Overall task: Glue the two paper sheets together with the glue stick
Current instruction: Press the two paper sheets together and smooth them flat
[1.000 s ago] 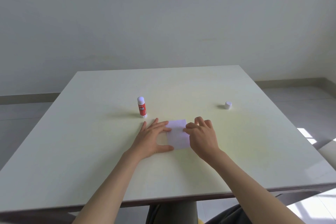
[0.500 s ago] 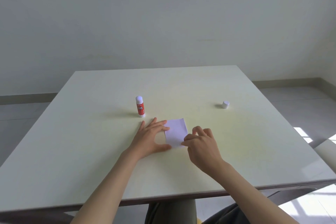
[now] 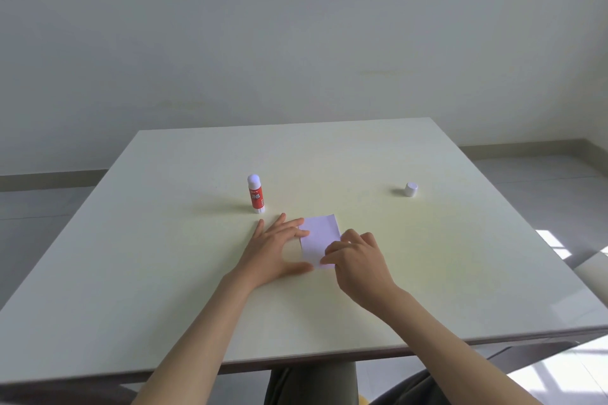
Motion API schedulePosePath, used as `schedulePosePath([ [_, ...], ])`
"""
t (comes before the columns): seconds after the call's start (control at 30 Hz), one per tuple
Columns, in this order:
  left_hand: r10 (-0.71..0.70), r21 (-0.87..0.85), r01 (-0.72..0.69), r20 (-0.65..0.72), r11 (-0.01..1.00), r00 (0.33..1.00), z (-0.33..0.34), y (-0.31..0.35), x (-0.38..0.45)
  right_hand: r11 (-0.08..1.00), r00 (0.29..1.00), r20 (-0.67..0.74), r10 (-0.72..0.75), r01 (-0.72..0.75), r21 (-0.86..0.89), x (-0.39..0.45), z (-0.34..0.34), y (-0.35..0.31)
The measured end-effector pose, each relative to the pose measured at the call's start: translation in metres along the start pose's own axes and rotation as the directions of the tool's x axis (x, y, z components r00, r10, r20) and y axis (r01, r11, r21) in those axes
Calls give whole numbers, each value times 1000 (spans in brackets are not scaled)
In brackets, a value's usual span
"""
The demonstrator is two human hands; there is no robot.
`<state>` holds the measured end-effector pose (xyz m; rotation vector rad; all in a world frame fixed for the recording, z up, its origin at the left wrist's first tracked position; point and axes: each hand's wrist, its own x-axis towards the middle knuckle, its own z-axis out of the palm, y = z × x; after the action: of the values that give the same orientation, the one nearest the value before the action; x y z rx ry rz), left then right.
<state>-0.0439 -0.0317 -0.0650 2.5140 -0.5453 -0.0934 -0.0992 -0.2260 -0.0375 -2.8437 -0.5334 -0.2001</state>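
A small white paper [image 3: 319, 235] lies flat on the pale table [image 3: 164, 273]; I cannot tell whether it is one sheet or two stacked. My left hand [image 3: 274, 248] rests flat beside its left edge, fingers spread, fingertips and thumb touching the paper. My right hand [image 3: 357, 261] is curled, its fingertips pressing on the paper's near right corner. The red glue stick [image 3: 255, 194] stands upright and uncapped just behind my left hand. Its white cap [image 3: 410, 189] sits apart at the right.
The table's near edge runs below my forearms. A plain wall stands behind the table. Bright sunlit floor shows at the right.
My right hand has slid from the middle of the paper's right edge down to its near right corner. The left hand has stayed in place.
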Motion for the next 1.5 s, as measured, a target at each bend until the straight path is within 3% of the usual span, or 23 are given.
schedulePosePath([
  [0.17, 8, -11, -8, 15, 1000, 1000, 0, -2, 0, 996, 996, -38, 85, -85, -9, -14, -8, 24],
  [0.3, 3, -19, -3, 6, 1000, 1000, 0, -1, 0, 995, 996, 11, 86, -85, -50, -4, -7, 20],
  [0.73, -3, 11, 3, -12, 1000, 1000, 2, 0, 2, 998, 998, 25, -60, 60, 10, 40, 13, -16],
  [1.0, -11, 1, 11, 4, 1000, 1000, -1, 1, 0, 994, 994, -5, 107, -107, -34, 29, 0, 30],
  [1.5, -26, 8, 26, 1, 1000, 1000, -2, 4, -1, 997, 997, 45, 57, -54, -60, 82, 3, -1],
])
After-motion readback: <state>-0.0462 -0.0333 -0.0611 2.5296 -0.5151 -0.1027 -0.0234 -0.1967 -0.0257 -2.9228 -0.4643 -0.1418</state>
